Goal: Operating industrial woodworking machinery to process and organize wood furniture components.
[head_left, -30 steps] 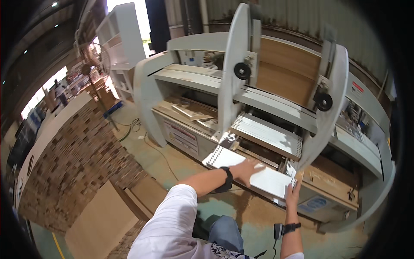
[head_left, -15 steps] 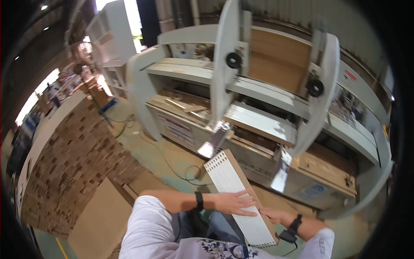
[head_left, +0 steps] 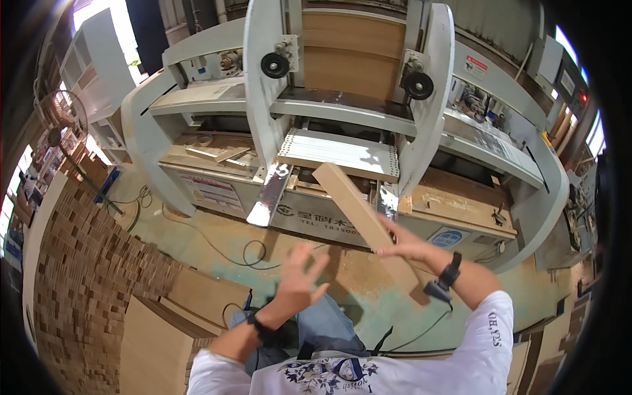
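A long bundle of boards (head_left: 359, 212) slants up and away in front of me, its plain brown side turned toward me. My right hand (head_left: 409, 245) grips it near its lower end, thumb across the brown side. Apart from the bundle, to its left, my left hand (head_left: 297, 282) is empty with its fingers spread, slightly blurred. Beyond the bundle's far end, a similar bundle of white-edged boards (head_left: 339, 153) lies in the machine (head_left: 257, 125), with rows of holes at its ends. The held bundle's white side is hidden from view.
Two shiny metal arms (head_left: 270, 197) jut from the machine's front. Black handwheels (head_left: 274, 65) sit on its uprights. Stacked wood pieces (head_left: 92, 283) and a flat brown panel (head_left: 155, 345) stand at the left. A black cable (head_left: 253, 253) loops over the floor. A fan (head_left: 64, 115) stands far left.
The bundle has rolled from white side up to brown side up and swung upward. My left hand has let go of it and moved left. The view has shifted right.
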{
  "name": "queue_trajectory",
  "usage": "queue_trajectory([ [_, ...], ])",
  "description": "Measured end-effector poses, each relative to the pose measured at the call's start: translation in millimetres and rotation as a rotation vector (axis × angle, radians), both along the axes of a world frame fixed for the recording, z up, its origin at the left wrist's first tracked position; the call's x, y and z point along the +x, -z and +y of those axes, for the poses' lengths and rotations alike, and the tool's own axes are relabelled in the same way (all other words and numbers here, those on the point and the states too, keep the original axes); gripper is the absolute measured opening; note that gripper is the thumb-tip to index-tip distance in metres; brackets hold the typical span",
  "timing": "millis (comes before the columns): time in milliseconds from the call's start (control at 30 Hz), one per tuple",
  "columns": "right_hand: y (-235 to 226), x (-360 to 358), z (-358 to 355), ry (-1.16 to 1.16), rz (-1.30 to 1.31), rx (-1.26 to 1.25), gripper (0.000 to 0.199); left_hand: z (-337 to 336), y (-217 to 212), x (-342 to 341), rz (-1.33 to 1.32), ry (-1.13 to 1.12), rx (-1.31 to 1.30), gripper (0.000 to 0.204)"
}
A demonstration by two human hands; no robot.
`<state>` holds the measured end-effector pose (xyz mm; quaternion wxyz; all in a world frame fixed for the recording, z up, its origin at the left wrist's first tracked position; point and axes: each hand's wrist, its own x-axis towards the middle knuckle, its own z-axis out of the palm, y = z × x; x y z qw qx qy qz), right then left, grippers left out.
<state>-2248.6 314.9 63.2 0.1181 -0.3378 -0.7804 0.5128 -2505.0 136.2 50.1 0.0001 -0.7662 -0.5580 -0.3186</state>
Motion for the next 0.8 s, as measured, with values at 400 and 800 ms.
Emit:
queue_trajectory([
  [400,36.3,24.6,93.8,0.004,-0.553,0.71,0.101,-195.4,41.9,-84.3,-0.485,-0.972,-0.033,0.043],
  [800,45.7,9.4,81.7,-0.044,-0.554,0.791,0.111,-285.2,125.7,-187.5,-0.53,-1.284,-0.108,0.043],
])
